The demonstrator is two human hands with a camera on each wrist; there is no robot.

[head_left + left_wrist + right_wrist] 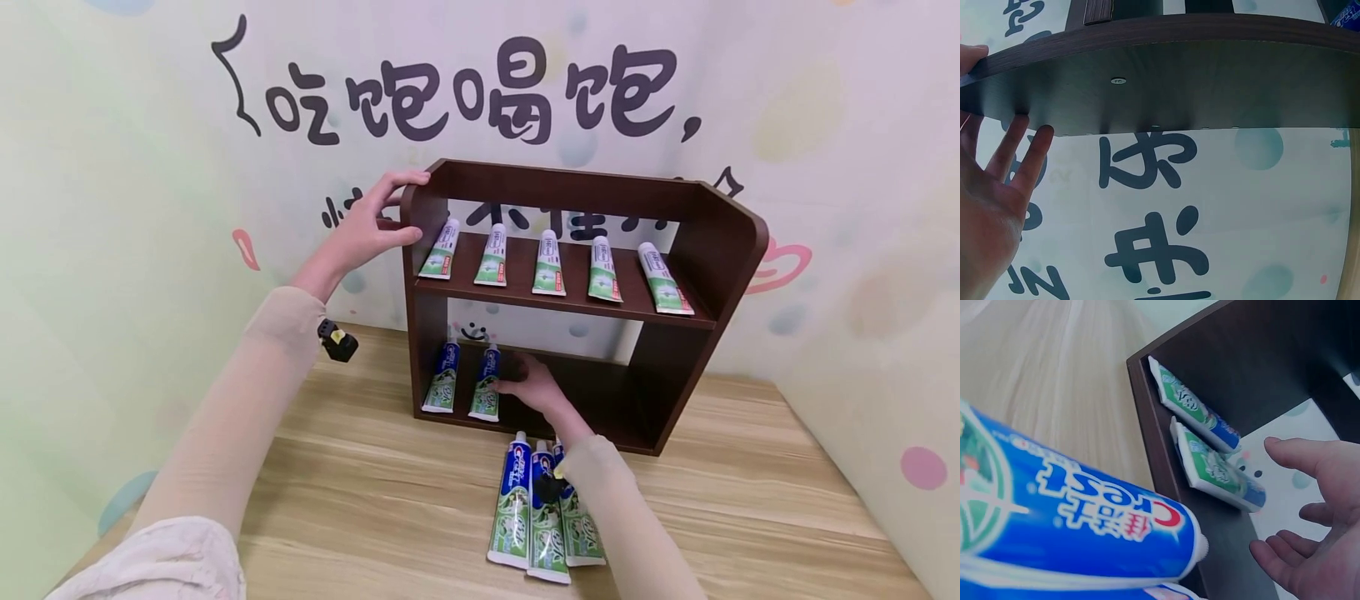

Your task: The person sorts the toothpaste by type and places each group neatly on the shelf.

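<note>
My left hand (367,223) grips the upper left side panel of a dark brown two-tier shelf (562,310); in the left wrist view its thumb is at one edge and its fingers (1038,153) at the other. On the lower tier lean two blue and green Crest toothpaste tubes, the left tube (442,379) and the right tube (486,387). My right hand (536,385) is just right of the second tube. In the right wrist view that hand (1319,519) has its fingers spread, apart from the second tube (1219,472), and holds nothing.
Several white and green toothpaste tubes (549,265) lean in a row on the upper tier. Three more Crest tubes (513,504) lie on the wooden table (360,492) before the shelf, partly under the right forearm. A wall with black lettering (517,92) stands behind.
</note>
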